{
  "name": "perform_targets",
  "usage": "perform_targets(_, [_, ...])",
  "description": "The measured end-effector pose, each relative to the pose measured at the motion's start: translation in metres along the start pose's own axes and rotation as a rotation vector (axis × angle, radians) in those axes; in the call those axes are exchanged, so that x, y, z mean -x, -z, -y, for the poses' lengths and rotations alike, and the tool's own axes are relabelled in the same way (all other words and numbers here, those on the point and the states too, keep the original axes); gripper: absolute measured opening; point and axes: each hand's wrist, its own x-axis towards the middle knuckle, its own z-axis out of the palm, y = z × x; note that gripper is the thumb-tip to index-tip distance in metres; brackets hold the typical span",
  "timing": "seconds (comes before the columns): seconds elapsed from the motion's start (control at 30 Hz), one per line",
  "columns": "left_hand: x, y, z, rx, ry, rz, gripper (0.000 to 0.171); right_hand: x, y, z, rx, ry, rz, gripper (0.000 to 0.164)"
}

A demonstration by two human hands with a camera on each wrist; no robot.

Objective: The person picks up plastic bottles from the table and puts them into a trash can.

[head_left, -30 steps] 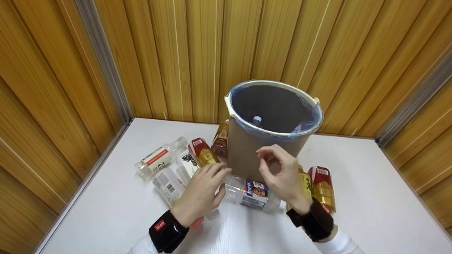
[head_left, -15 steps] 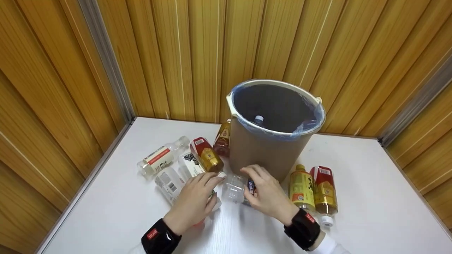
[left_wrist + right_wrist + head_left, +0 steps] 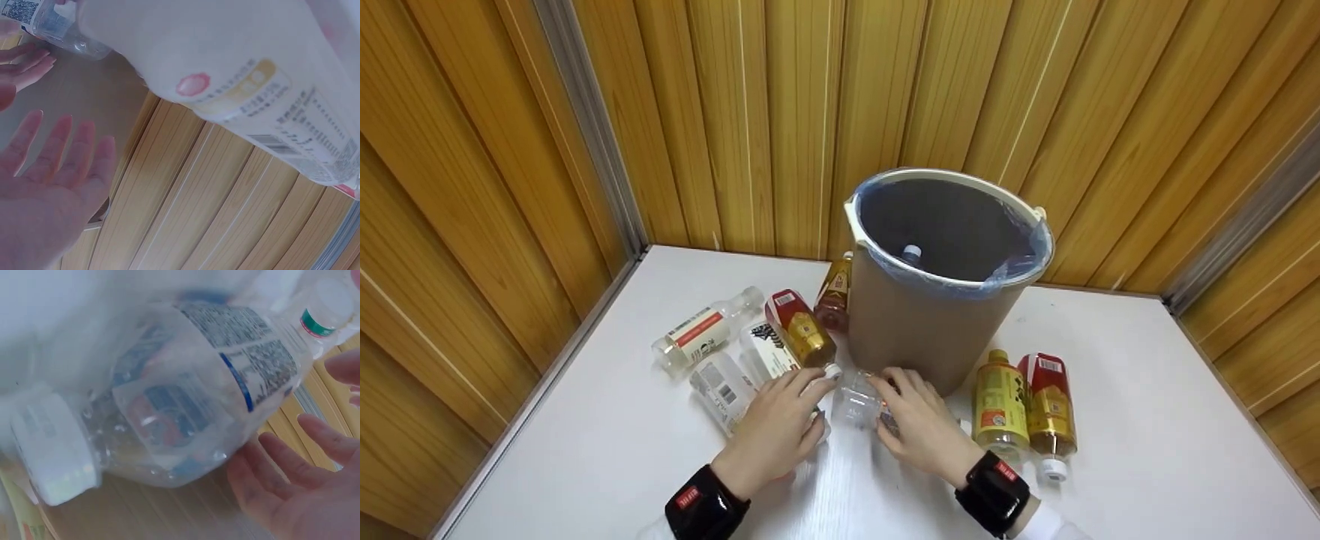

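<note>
My right hand [image 3: 922, 424] is over a clear plastic bottle [image 3: 855, 401] lying in front of the bin. In the right wrist view, its fingers [image 3: 287, 464] stretch along the far side of this bottle [image 3: 185, 394], which has a white cap and a blue-and-white label. The thumb stands apart from them. My left hand [image 3: 780, 420] hovers palm down with loosely extended fingers, partly covering a whitish bottle with a barcode [image 3: 724, 394]. In the left wrist view a whitish bottle [image 3: 225, 84] fills the foreground, with the left hand [image 3: 56, 180] beyond it.
A brown bin [image 3: 922, 330] lined with blue plastic holds a white-capped bottle [image 3: 912, 253]. A clear bottle [image 3: 709, 330], a red-and-gold bottle [image 3: 802, 330] and others lie to the left. A yellow-labelled bottle [image 3: 1001, 405] and a red-and-gold bottle [image 3: 1048, 409] lie right.
My right hand has come down and left from in front of the bin to the clear bottle, uncovering the yellow-labelled bottle. The left hand has shifted only slightly.
</note>
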Motion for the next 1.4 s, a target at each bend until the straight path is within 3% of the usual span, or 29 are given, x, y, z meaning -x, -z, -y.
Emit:
perform_targets(0.5, [0.001, -0.003, -0.002, -0.018, -0.024, 0.003, 0.041, 0.021, -0.003, -0.001, 0.045, 0.008, 0.035, 0.057])
perform_targets(0.83, [-0.001, -0.004, -0.009, -0.025, -0.046, -0.024, 0.036, 0.028, 0.004, -0.001, 0.057, 0.051, -0.019, 0.065])
perform_targets(1.23, [-0.004, -0.014, -0.017, -0.093, -0.094, 0.025, 0.035, 0.028, -0.007, -0.007, -0.045, -0.069, 0.199, 0.083])
perform_targets(1.4, [-0.004, -0.014, -0.018, -0.097, -0.095, 0.020, 0.034, 0.033, -0.009, -0.008, -0.038, -0.083, 0.221, 0.090])
